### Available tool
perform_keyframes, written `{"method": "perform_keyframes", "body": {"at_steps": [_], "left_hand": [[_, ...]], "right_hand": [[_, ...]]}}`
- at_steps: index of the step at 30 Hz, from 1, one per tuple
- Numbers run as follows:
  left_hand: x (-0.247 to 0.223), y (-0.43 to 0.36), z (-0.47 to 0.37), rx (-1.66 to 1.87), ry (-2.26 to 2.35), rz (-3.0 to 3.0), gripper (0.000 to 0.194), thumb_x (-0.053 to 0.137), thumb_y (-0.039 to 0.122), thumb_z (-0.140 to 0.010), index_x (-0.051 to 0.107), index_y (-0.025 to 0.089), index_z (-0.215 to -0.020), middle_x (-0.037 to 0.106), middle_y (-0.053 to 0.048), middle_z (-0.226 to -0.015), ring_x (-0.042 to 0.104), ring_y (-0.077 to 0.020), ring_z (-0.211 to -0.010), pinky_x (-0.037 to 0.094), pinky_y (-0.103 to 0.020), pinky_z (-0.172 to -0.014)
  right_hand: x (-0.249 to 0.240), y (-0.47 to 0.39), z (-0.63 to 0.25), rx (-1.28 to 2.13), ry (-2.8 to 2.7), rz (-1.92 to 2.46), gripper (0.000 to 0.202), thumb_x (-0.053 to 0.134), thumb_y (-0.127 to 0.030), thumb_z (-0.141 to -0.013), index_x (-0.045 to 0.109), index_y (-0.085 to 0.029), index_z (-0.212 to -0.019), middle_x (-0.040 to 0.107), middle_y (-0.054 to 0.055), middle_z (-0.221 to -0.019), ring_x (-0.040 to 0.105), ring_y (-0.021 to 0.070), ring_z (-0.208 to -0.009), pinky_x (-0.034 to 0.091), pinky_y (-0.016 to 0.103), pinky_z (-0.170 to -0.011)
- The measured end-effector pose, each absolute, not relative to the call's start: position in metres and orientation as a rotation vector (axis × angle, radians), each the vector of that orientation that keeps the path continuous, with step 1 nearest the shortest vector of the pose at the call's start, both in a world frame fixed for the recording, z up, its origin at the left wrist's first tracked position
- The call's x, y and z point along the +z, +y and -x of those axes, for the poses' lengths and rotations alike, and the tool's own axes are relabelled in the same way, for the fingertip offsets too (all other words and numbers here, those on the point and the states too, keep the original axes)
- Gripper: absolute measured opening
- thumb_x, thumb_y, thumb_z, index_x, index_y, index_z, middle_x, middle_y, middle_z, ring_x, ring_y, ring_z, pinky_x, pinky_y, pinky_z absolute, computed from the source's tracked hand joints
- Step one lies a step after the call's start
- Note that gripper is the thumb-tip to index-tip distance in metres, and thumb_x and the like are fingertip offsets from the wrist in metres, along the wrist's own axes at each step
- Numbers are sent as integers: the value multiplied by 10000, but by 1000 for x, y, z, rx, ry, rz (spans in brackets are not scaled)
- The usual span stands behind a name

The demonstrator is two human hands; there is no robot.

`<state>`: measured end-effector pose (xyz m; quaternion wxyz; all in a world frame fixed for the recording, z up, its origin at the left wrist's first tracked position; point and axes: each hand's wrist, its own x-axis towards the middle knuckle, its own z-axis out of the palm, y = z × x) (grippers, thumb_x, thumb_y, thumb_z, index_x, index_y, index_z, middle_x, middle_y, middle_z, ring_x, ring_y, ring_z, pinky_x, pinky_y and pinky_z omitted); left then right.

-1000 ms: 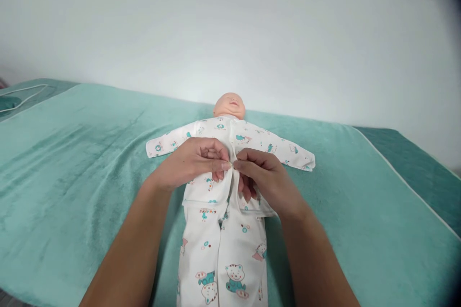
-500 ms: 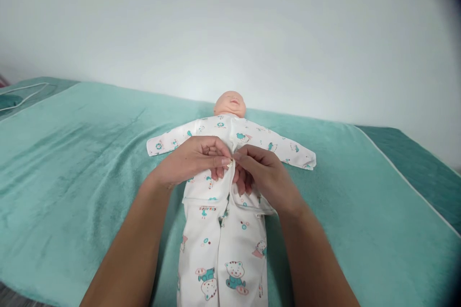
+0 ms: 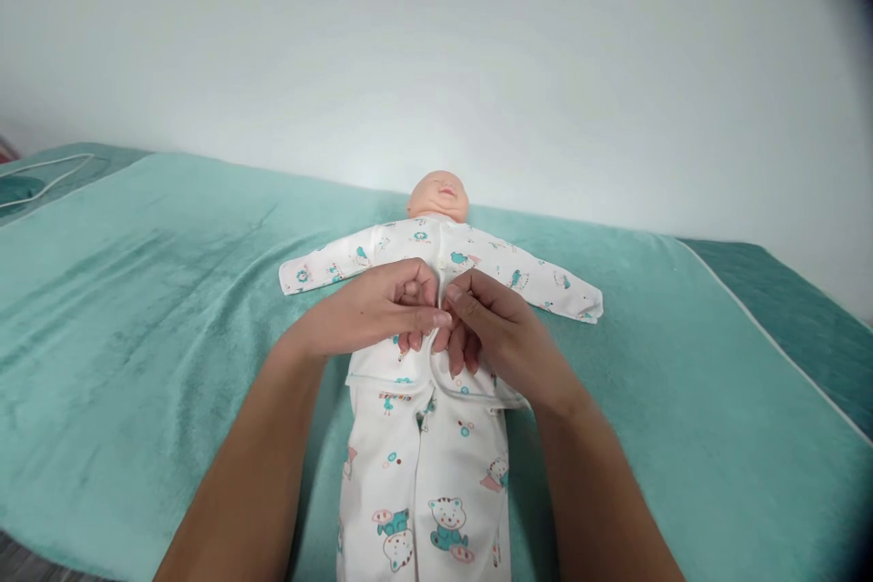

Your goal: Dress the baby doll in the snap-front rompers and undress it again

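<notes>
A baby doll (image 3: 438,195) lies on its back, dressed in a white printed shirt (image 3: 402,241) with both sleeves spread wide. White trousers (image 3: 456,464) with cartoon bears cover its legs. At the shirt's front opening, my left hand (image 3: 392,305) pinches the cloth edge between curled fingers and thumb. Just beside it, my right hand (image 3: 501,323) pinches the same front edge from the other side. My fingers hide the spot where the two edges meet. A small button (image 3: 443,263) shows on the chest above my hands.
A teal towel (image 3: 170,291) spreads under the doll across the whole table. Behind it rises a white wall (image 3: 436,64). Darker teal cloth (image 3: 805,309) shows on the right, and a white cord-like loop (image 3: 61,168) lies at the far left.
My left thumb has shifted slightly right and down over the shirt opening. The small button above my hands shows more clearly now. The doll lies as before.
</notes>
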<state>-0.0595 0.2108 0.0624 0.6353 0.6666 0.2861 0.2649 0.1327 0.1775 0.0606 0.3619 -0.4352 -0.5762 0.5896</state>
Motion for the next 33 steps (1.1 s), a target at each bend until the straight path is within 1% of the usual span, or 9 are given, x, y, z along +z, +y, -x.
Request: {"method": "perform_keyframes", "body": {"at_steps": [4, 7, 10, 13, 17, 22, 25, 28, 33], "left_hand": [[63, 209, 58, 599, 705, -1547, 231, 638, 303, -896, 442, 203, -826, 637, 13, -742, 578, -95, -623, 479, -224, -569], [62, 208, 58, 595, 726, -1544, 174, 597, 258, -906, 440, 209, -848, 616, 23, -734, 568, -91, -600, 471, -224, -554], [61, 207, 59, 601, 732, -1541, 122, 564, 209, -906, 444, 214, -878, 606, 29, -733, 570, -91, -595, 474, -223, -552], [61, 207, 59, 615, 722, -1538, 115, 550, 201, -908, 440, 216, -879, 582, 43, -700, 568, -90, -583, 467, -216, -543], [62, 207, 61, 596, 706, -1541, 117, 545, 187, -907, 437, 218, -877, 525, 66, -632, 519, -77, -520, 413, -194, -484], [63, 209, 64, 560, 699, -1564, 110, 544, 203, -930, 448, 212, -877, 492, 78, -605, 442, -49, -469, 344, -176, -449], [61, 210, 65, 545, 688, -1566, 124, 539, 223, -946, 444, 209, -867, 461, 87, -572, 423, -42, -453, 320, -175, -454], [61, 210, 65, 541, 664, -1565, 149, 544, 243, -952, 437, 210, -853, 457, 90, -571, 396, -38, -440, 315, -178, -458], [61, 211, 65, 557, 627, -1549, 160, 560, 243, -949, 440, 209, -849, 459, 101, -574, 383, -32, -431, 347, -190, -487]], "right_hand": [[61, 177, -132, 1517, -1499, 1131, 299, 465, -457, -1008, 480, -215, -834, 681, -10, -671, 611, 100, -468, 416, 185, -432], [62, 177, -132, 1513, -1493, 1140, 288, 463, -448, -1009, 483, -215, -842, 681, -12, -666, 605, 96, -456, 396, 177, -415], [63, 177, -131, 1517, -1483, 1140, 275, 462, -449, -1009, 480, -219, -860, 680, -15, -663, 605, 101, -453, 411, 184, -419], [63, 177, -130, 1513, -1485, 1145, 263, 461, -436, -1009, 473, -219, -862, 679, -12, -653, 605, 102, -451, 405, 180, -414], [63, 177, -131, 1518, -1485, 1131, 256, 454, -425, -1011, 471, -216, -863, 675, -11, -639, 602, 98, -445, 398, 173, -412], [63, 177, -131, 1516, -1500, 1126, 281, 456, -454, -1008, 463, -218, -856, 661, -19, -620, 588, 95, -436, 396, 176, -410], [64, 176, -132, 1508, -1513, 1135, 299, 454, -469, -1007, 469, -218, -846, 646, -27, -607, 566, 90, -427, 397, 184, -412], [64, 176, -132, 1518, -1513, 1156, 307, 463, -488, -999, 481, -218, -855, 645, -24, -614, 569, 93, -433, 389, 190, -407], [63, 176, -133, 1525, -1522, 1161, 297, 461, -484, -1002, 482, -219, -870, 650, -25, -626, 572, 93, -442, 381, 194, -410]]}}
